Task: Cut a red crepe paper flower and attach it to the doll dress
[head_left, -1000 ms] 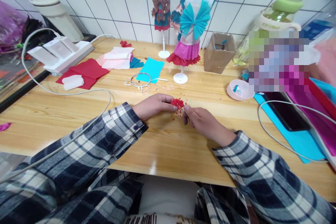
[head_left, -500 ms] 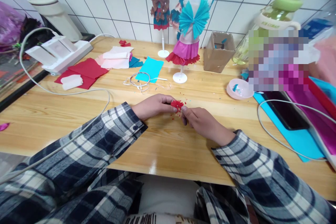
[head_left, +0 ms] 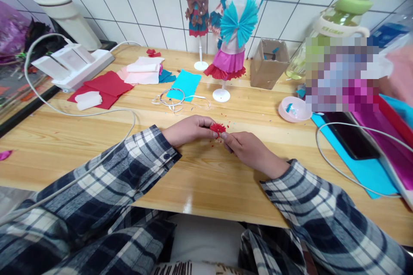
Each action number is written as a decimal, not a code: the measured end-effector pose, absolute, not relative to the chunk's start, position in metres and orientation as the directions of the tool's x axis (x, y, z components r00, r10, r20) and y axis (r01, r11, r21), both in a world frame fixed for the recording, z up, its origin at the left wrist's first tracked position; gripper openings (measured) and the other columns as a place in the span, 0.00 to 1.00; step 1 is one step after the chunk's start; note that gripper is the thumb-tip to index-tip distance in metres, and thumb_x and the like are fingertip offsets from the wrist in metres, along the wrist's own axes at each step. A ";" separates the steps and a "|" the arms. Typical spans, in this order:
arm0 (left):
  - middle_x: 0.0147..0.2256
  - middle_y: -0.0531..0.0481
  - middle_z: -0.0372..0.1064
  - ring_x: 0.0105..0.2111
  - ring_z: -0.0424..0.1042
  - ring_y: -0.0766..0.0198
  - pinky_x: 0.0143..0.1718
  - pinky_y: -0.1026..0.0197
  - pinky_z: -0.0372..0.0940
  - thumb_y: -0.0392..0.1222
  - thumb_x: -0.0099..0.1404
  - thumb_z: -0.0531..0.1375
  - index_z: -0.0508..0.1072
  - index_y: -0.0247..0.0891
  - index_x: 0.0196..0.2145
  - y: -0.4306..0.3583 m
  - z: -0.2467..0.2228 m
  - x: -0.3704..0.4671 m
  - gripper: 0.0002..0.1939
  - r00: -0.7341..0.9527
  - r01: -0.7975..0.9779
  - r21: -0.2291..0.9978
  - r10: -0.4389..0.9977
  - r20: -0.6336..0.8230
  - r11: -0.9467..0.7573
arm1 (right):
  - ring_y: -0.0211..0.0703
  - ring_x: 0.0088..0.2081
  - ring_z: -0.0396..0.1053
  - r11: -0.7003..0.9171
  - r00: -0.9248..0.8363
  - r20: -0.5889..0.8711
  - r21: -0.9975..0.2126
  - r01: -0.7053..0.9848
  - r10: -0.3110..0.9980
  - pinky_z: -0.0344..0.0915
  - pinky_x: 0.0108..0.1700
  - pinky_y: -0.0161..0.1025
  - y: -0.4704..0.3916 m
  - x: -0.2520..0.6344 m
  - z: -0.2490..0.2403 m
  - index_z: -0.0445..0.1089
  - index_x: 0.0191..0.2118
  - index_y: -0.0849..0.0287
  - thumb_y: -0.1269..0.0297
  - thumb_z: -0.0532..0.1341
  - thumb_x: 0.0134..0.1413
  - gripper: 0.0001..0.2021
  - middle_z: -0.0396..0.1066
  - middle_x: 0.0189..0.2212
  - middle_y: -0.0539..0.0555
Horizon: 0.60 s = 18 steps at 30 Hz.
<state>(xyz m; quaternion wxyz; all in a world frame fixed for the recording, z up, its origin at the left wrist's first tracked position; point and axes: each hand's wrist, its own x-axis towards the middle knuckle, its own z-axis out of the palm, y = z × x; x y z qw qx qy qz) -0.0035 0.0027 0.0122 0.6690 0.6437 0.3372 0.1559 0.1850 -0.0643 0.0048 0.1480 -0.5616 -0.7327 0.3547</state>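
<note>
Between my hands, just above the wooden table (head_left: 200, 180), is a red fringed paper flower (head_left: 218, 129). My left hand (head_left: 195, 129) pinches it from the left, thumb in front and fingers behind. From the right, my right hand (head_left: 242, 146) has its thumb and curled forefinger closed at the flower's lower right edge. Small red scraps lie scattered on the table around it. Beyond the hands stands a small white dress form (head_left: 221, 94) wearing a pleated blue paper bow (head_left: 238, 21) and a magenta skirt (head_left: 228, 63) with a red ruffle.
Behind my left hand lie coiled white cord (head_left: 172, 99), blue paper (head_left: 185, 84) and red paper (head_left: 109, 88). A white power strip (head_left: 84, 68) is at left, its cable crossing my left sleeve. To the right are a pink bowl (head_left: 295, 109), a cardboard box (head_left: 269, 64) and a phone (head_left: 351, 137).
The fingers of my right hand have shifted slightly left at the flower's edge. My left hand and the flower stay in nearly the same place.
</note>
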 end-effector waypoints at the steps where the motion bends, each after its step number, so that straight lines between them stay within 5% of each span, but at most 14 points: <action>1: 0.36 0.48 0.74 0.37 0.70 0.62 0.45 0.58 0.62 0.40 0.55 0.63 0.75 0.33 0.36 0.003 0.012 -0.003 0.11 0.725 0.226 0.967 0.642 -0.250 0.122 | 0.35 0.21 0.52 0.121 -0.324 -0.181 -0.677 0.726 0.929 0.47 0.28 0.35 -0.064 0.185 0.005 0.55 0.20 0.58 0.48 0.42 0.63 0.26 0.55 0.17 0.47; 6: 0.36 0.48 0.75 0.38 0.71 0.61 0.47 0.56 0.62 0.40 0.54 0.64 0.76 0.34 0.36 0.004 0.010 -0.003 0.11 0.725 0.193 0.969 0.642 -0.249 0.157 | 0.35 0.21 0.52 0.105 -0.304 -0.186 -0.670 0.734 0.934 0.47 0.27 0.36 -0.064 0.189 0.006 0.55 0.19 0.58 0.48 0.43 0.62 0.25 0.55 0.17 0.47; 10: 0.37 0.46 0.75 0.38 0.72 0.60 0.46 0.55 0.63 0.41 0.54 0.65 0.76 0.33 0.36 0.004 0.008 -0.004 0.12 0.717 0.130 0.956 0.640 -0.275 0.264 | 0.36 0.22 0.56 -0.020 -0.151 -0.152 -0.767 0.642 0.977 0.52 0.29 0.35 -0.062 0.194 0.009 0.64 0.22 0.58 0.48 0.42 0.63 0.27 0.58 0.17 0.48; 18: 0.34 0.48 0.72 0.35 0.69 0.63 0.42 0.59 0.62 0.41 0.56 0.64 0.75 0.33 0.36 0.004 0.012 -0.006 0.11 0.756 0.210 0.971 0.610 -0.237 0.117 | 0.36 0.24 0.58 -0.032 -0.062 -0.081 -0.828 0.560 0.995 0.53 0.28 0.34 -0.063 0.187 0.011 0.73 0.36 0.59 0.56 0.59 0.50 0.12 0.63 0.20 0.46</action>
